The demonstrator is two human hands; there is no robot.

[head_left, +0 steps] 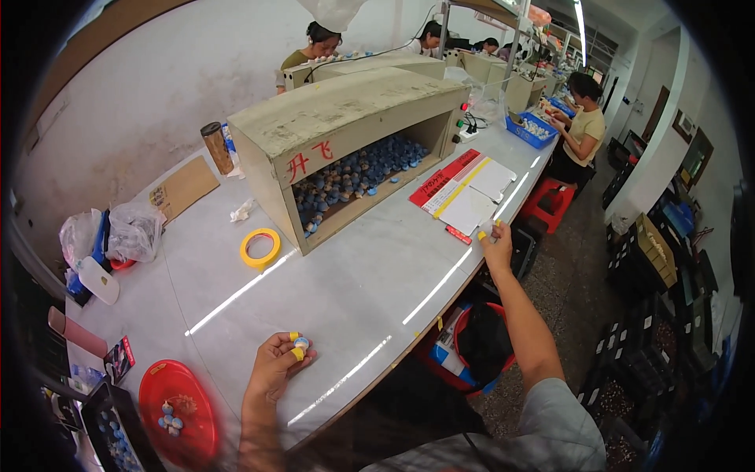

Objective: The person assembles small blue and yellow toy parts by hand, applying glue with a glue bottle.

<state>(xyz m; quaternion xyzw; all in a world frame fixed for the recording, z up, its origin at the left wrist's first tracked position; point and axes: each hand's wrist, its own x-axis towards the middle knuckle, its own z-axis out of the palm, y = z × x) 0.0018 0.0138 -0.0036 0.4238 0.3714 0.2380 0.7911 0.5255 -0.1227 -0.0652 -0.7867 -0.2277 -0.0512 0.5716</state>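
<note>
Yellow finger covers (pixel 297 353): worn at the fingertips of a person working over a pale grey tabletop (pixel 228 330).
Left hand (pixel 275 366): thumb and finger closed in a pinch on a small blue-and-white piece (pixel 302 343), held above the near side of the surface.
Right hand (pixel 497 250): reached forward by the table edge, thumb and finger close together; from where I stand, I cannot tell whether they grip anything.
Printed card (pixel 464 189): red, white and yellow, lying just beyond the right hand's fingertips.
Beige box (pixel 338 118): open-fronted, beyond and between the two hands, with many small blue pieces (pixel 346 185) heaped inside.
Tape roll (pixel 276 248): yellow, lying flat ahead of the left hand.
Red plate (pixel 197 393): to the left of the left hand, holding a few blue-and-pale pieces (pixel 169 423).
Co-worker (pixel 586 130): well past the right hand, beside a blue basket (pixel 531 140) of pale pieces.
</note>
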